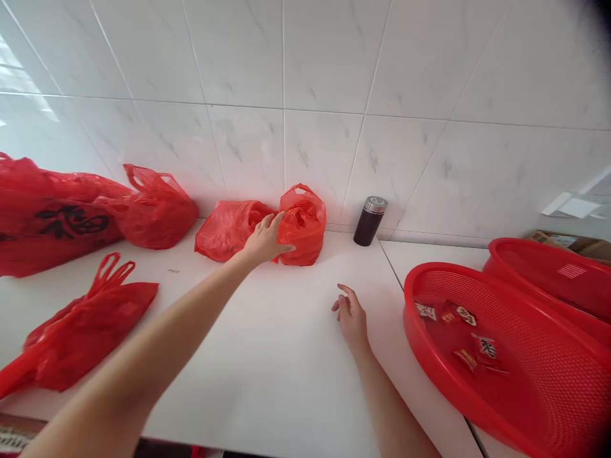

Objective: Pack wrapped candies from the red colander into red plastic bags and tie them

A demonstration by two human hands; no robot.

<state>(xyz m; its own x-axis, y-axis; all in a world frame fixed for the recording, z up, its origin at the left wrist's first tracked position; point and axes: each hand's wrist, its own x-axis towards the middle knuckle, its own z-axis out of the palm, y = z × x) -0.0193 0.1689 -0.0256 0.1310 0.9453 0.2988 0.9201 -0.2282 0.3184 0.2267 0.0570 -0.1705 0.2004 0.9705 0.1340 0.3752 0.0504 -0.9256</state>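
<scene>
My left hand (268, 240) reaches forward with thumb and fingers apart, in front of a filled red plastic bag (305, 235) by the wall. Whether the fingertips touch that bag I cannot tell. Just left of it slumps another red plastic bag (226, 229), partly behind my hand. My right hand (352, 318) is over the white table (281, 356), fingers loosely bent and apart, holding nothing. To its right stands a red plastic basket (429, 375) with several small red wrapped packets (487, 350) on its bottom.
A dark thermos (370, 221) with a silver lid stands against the tiled wall (324, 70). More red bags (155, 216) line the left, one tied bag (95, 331) nearer me. A second red basket (539, 267) and a cardboard box (573, 245) are at the far right.
</scene>
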